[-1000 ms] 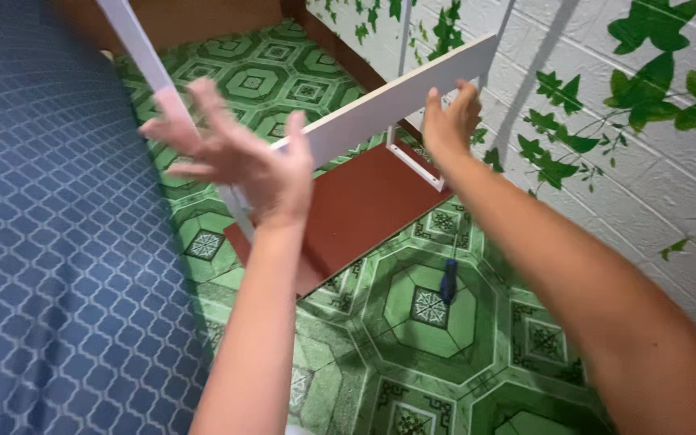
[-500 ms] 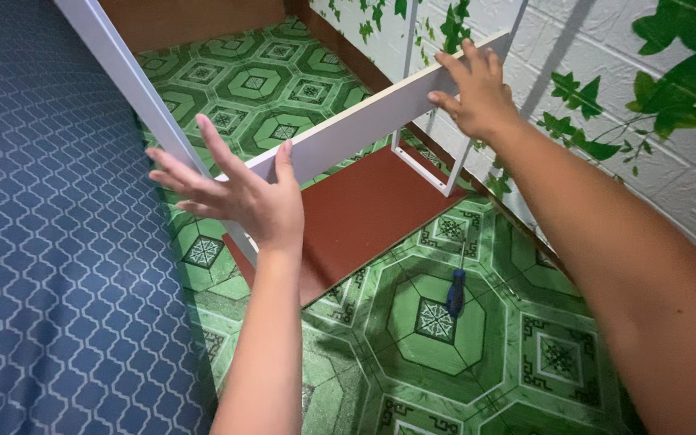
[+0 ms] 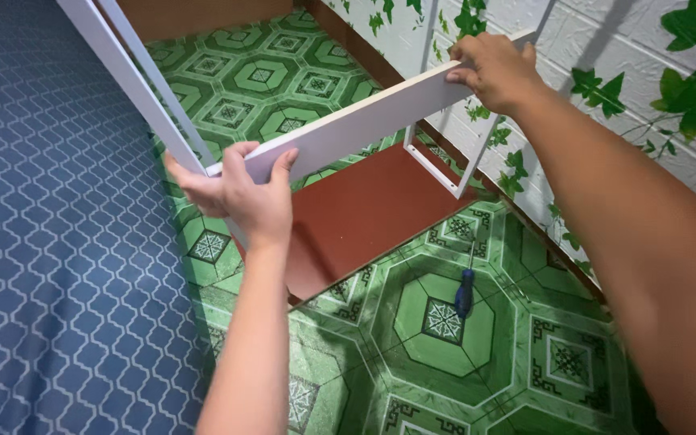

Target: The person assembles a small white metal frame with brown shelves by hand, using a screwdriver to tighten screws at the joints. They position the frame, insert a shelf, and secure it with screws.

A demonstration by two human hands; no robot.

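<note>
White, flat and long, the shelf board [image 3: 364, 125] is being held level above a reddish-brown panel [image 3: 364, 213] on the green patterned floor [image 3: 445, 370]. Its near end is being gripped by the left hand [image 3: 239, 197], its far end by the right hand [image 3: 493, 68], beside the white frame [image 3: 134, 80].

White flat board [image 3: 364, 129], long and narrow, held level-ish, tilted up toward the wall end; it sits against the white metal frame [image 3: 134, 76] above the reddish-brown shelf [image 3: 364, 213].
</note>
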